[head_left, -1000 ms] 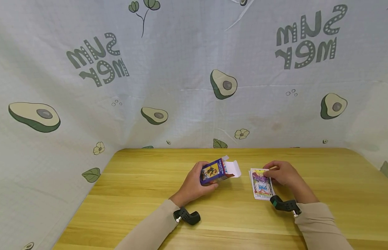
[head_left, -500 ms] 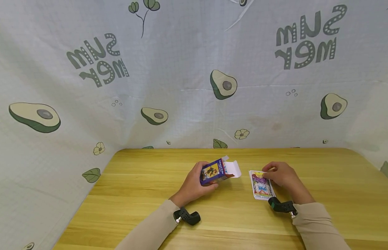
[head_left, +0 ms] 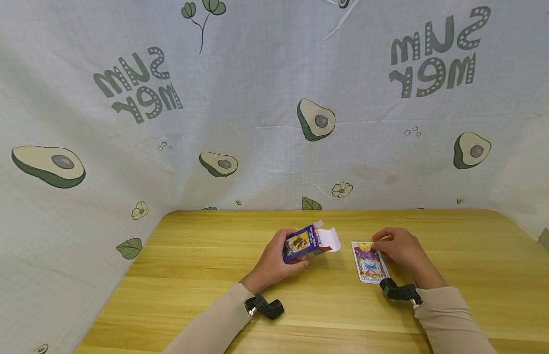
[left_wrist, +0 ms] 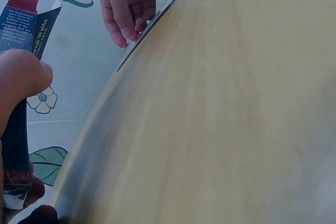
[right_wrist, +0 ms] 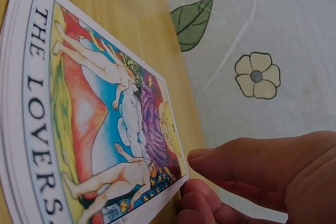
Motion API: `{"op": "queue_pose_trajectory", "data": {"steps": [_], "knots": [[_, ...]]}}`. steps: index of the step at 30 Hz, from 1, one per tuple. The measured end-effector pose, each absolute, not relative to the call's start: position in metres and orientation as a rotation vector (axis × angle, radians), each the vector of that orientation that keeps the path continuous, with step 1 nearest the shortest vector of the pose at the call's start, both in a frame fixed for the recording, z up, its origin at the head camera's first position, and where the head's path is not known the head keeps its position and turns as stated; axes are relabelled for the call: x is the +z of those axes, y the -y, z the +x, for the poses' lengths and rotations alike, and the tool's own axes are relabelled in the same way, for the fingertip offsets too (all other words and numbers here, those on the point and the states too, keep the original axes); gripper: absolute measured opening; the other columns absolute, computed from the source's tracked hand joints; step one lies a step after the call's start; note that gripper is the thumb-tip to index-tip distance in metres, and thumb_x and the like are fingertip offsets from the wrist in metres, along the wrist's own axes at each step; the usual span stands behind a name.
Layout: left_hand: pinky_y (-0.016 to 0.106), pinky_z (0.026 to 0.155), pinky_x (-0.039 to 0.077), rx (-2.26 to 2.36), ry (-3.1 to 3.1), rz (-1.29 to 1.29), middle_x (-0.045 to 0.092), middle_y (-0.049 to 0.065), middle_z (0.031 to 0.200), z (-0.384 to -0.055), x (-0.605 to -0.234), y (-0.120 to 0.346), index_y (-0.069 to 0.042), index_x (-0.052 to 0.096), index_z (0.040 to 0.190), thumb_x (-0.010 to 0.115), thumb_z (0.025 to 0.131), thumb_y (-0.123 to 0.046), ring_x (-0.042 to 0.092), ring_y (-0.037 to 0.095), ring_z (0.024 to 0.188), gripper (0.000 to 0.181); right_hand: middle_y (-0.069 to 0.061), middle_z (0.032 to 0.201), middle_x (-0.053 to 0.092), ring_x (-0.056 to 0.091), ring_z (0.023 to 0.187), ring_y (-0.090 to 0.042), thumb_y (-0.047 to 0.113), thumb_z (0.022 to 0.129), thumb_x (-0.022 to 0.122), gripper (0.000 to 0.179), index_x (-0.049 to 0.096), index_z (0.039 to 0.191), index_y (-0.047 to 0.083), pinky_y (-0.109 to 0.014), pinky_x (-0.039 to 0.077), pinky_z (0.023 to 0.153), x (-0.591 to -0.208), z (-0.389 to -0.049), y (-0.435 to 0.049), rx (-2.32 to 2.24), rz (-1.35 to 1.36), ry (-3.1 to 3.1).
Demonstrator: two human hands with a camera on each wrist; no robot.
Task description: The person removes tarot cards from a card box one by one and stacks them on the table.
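Box [head_left: 297,244] sits tilted in the left hand [head_left: 272,260] in the head view, between five and six o'clock, its fingers curled round the sides. The flap [head_left: 330,239] is folded out toward three o'clock. The card stack [head_left: 370,263] lies face up on the bench [head_left: 203,270], apart from the box and a little past three o'clock of it. The right hand [head_left: 400,248] bends its fingers to the stack's one o'clock corner. Judged from this, opening the box is done and these cards lie outside it; the flap is not tucked in, and whether more cards are inside is too small to tell.

From the left wrist, the box stands near nine o'clock, the thumb on its side and the open end up. Toward eleven o'clock the card stack shows only as a thin edge, with the right hand at it.

In the right wrist view, the card stack fills the nine o'clock side, its top card [right_wrist: 100,108] reading "THE LOVERS". Slight steps show at the nine o'clock edge, so squaring seems nearly finished. From four o'clock, thumb and fingers stand narrow about a corner; whether they pinch it, I cannot tell.
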State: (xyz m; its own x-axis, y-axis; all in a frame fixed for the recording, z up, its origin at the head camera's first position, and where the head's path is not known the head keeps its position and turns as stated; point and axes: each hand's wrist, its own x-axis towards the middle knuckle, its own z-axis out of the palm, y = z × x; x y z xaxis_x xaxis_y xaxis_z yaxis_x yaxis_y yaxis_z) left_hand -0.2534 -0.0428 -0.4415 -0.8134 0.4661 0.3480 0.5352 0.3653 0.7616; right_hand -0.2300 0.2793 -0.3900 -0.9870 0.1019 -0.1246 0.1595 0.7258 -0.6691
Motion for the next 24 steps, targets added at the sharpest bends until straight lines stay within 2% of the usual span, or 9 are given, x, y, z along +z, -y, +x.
{"op": "queue_pose_trajectory", "data": {"steps": [9,17,24], "knots": [[0.027,0.085,0.047,-1.454,2.536,-0.933,0.050,-0.002,0.117,-0.2532,-0.4409,0.0425,-0.015,0.041,0.135,0.078,0.078,-0.038,0.052,0.012,0.099,0.072,-0.024,0.102,0.061,0.056,0.078,-0.025,0.019,0.088,0.066,0.032,0.062,0.109,-0.005,-0.030,0.046,0.062,-0.3894,-0.2303,-0.2815,-1.142,0.231,-2.806],[0.026,0.084,0.048,-1.460,2.530,-0.934,0.051,-0.002,0.116,-0.2531,-0.4406,0.0428,-0.015,0.041,0.135,0.078,0.078,-0.038,0.052,0.012,0.099,0.072,-0.014,0.086,0.058,0.054,0.070,-0.022,0.016,0.088,0.066,0.034,0.057,0.111,-0.007,-0.031,0.047,0.061,-0.3843,-0.2281,-0.2842,-1.175,0.268,-2.710],[0.027,0.085,0.048,-1.461,2.531,-0.936,0.051,-0.002,0.117,-0.2526,-0.4401,0.0423,-0.015,0.041,0.135,0.078,0.078,-0.037,0.052,0.012,0.099,0.072,-0.020,0.094,0.058,0.053,0.069,-0.022,0.013,0.084,0.068,0.034,0.056,0.110,-0.007,-0.031,0.048,0.060,-0.3838,-0.2273,-0.2807,-1.176,0.293,-2.677]]}}
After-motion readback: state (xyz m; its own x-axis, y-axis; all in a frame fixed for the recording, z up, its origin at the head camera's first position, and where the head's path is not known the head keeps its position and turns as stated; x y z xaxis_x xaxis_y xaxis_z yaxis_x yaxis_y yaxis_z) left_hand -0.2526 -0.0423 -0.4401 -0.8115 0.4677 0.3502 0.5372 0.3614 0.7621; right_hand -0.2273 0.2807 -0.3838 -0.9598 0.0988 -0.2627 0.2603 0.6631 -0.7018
